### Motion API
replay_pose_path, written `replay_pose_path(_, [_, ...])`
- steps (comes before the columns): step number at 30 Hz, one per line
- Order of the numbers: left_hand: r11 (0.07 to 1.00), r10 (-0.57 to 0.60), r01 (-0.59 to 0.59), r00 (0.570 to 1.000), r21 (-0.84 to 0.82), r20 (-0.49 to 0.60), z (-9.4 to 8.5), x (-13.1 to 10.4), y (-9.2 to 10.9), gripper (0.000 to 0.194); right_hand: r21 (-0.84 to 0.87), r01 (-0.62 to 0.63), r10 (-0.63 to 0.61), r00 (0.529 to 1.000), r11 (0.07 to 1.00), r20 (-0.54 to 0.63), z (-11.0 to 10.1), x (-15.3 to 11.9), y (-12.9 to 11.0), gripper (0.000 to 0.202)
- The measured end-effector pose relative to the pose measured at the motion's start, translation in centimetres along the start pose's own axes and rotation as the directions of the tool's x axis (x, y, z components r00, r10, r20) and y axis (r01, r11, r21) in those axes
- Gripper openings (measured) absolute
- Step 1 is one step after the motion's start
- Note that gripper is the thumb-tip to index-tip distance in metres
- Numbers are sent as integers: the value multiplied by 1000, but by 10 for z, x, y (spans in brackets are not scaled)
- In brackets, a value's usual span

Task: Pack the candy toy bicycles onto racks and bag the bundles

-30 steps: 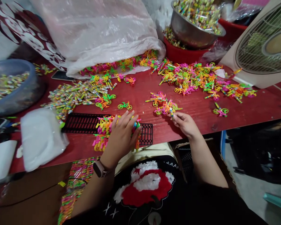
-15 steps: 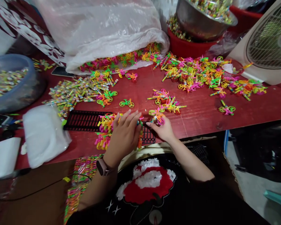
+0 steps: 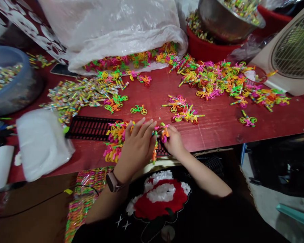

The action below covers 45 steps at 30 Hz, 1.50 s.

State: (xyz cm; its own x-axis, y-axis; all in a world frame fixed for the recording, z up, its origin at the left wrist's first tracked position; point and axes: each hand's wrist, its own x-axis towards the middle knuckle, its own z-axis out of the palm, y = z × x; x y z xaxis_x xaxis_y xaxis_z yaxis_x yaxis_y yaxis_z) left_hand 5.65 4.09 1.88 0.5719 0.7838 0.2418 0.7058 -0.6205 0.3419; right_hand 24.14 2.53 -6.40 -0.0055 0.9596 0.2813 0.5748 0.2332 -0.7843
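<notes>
A black slotted tray (image 3: 87,129) lies near the table's front edge, with rows of upright toy bicycles (image 3: 116,133) packed on its middle part. Across these rows my left hand (image 3: 139,140) rests flat, fingers stretched out, hiding many of them. In my right hand (image 3: 174,140) a small toy bicycle (image 3: 164,133) in orange and pink is pinched at the right end of the rows. Just beyond that hand sits a small heap of toy bicycles with printed tubes (image 3: 184,109). A single green and yellow bicycle (image 3: 139,109) lies behind my left hand.
Printed tubes (image 3: 83,96) are piled at left, beside a blue basin (image 3: 15,81). More bicycles spill from a white plastic bag (image 3: 131,44). A large bicycle pile (image 3: 218,79) lies near a fan (image 3: 281,50). A white plastic packet (image 3: 44,141) lies front left.
My right hand has carried its toy bicycle left and slightly down, up to the rows on the tray. My left hand stays flat over them. The view has shifted slightly.
</notes>
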Motion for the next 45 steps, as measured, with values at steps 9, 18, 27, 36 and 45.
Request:
replay_pose_path(9, [1000,-6,5,1000,26,10,-1,2,2,44,-106,5,-3,1000,994,22,3,2,0,21])
replay_pose_path(18, [999,2,-3,999,41,39,0,4,4,50,-104,22,-17,998,994,58,8,5,7,12])
replay_pose_path(27, [1000,19,-19,1000,-6,16,-2,0,4,49,81,13,-15,1000,997,17,5,3,7,4])
replay_pose_path(36, [991,129,-128,991,-36,32,-16,-11,1,50,84,2,-11,994,996,109,-37,9,10,14])
replay_pose_path(45, [990,129,-124,989,70,-77,0,-15,-5,39,-579,-95,14,990,810,-142,-109,26,44,11])
